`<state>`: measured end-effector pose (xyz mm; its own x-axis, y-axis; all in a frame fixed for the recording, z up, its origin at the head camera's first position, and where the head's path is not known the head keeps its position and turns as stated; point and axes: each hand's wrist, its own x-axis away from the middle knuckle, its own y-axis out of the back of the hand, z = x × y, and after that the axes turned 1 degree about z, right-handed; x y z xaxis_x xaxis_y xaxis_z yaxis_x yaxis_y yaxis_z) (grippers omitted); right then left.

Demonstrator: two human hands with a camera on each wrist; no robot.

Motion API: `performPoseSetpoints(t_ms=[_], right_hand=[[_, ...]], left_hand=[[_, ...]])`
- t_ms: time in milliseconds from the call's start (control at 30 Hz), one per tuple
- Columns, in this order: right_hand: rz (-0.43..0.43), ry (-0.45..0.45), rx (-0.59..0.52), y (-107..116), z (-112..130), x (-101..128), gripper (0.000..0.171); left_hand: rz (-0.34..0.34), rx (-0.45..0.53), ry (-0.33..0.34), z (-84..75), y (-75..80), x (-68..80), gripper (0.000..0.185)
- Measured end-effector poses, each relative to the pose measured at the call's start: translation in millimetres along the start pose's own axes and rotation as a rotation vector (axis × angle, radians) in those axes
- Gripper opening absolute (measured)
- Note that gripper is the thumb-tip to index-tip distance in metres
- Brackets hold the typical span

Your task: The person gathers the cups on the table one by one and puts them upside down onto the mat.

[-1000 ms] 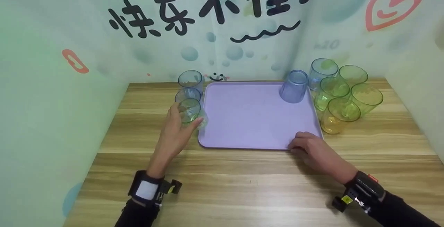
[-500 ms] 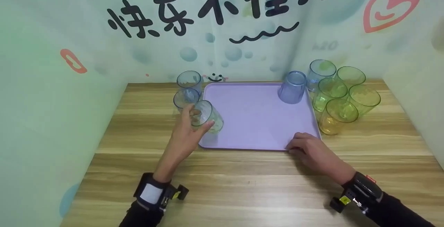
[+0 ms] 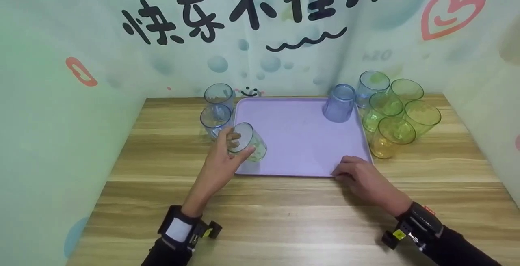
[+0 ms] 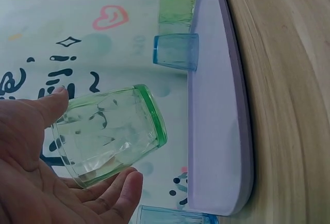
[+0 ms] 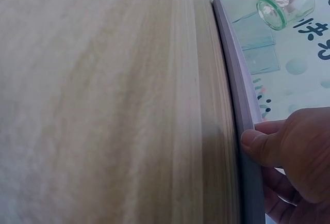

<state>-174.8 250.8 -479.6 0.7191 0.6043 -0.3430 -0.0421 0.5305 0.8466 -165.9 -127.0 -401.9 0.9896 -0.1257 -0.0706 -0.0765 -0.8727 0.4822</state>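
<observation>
My left hand (image 3: 221, 160) grips a pale green clear drinking glass (image 4: 108, 136) near its mouth, thumb on one side and fingers on the other. That glass is tilted, its thicker green base pointing right, over the left end of a purple tray (image 3: 300, 144). In the left wrist view the base stands apart from the tray surface. With thumb and fingers my right hand (image 3: 363, 176) pinches the tray's front rim close to the right corner. A blue glass (image 3: 340, 105) stands upside down on the tray at the back right corner.
Two blue glasses (image 3: 216, 120) stand mouth up along the tray's left side. Right of the tray is a group of several upright glasses: blue (image 3: 373, 84), green (image 3: 384, 107) and amber (image 3: 392, 138). A printed cloth backdrop (image 3: 183, 63) rises behind the wooden table (image 3: 284, 213).
My left hand has carried the green glass from beside the tray to the right, over its left end, and tilted it. My right hand keeps its hold on the rim.
</observation>
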Motion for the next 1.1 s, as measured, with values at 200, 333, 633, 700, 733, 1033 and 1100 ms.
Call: performPoseSetpoints(t_ms=[200, 333, 633, 700, 733, 1033, 1100], right_hand=[[-0.029, 0.002, 0.012, -2.3, -0.3, 1.0, 0.026], [-0.045, -0.003, 0.018, -4.2, -0.6, 1.4, 0.026], [-0.049, -0.031, 0.01, -6.5, -0.8, 3.3, 0.026], [-0.046, -0.035, 0.006, -6.7, -0.5, 3.2, 0.026], [-0.044, -0.036, 0.003, -6.7, -0.4, 3.1, 0.025], [-0.023, -0.047, -0.035, -3.5, -1.2, 3.0, 0.022], [-0.016, -0.048, -0.04, -2.3, -1.4, 2.7, 0.022]], left_hand=[[0.001, 0.043, -0.042, 3.5, -2.2, -1.0, 0.077], [0.009, 0.061, -0.038, 4.4, -3.1, -0.2, 0.077], [0.03, 0.05, -0.018, 5.9, -8.8, 4.5, 0.077], [0.032, 0.049, -0.012, 6.4, -10.8, 5.1, 0.077], [0.034, 0.053, -0.009, 6.5, -11.9, 5.2, 0.076], [0.085, 0.087, -0.018, 3.9, -21.0, 2.9, 0.075], [0.093, 0.106, -0.027, 3.3, -22.8, 1.8, 0.075]])
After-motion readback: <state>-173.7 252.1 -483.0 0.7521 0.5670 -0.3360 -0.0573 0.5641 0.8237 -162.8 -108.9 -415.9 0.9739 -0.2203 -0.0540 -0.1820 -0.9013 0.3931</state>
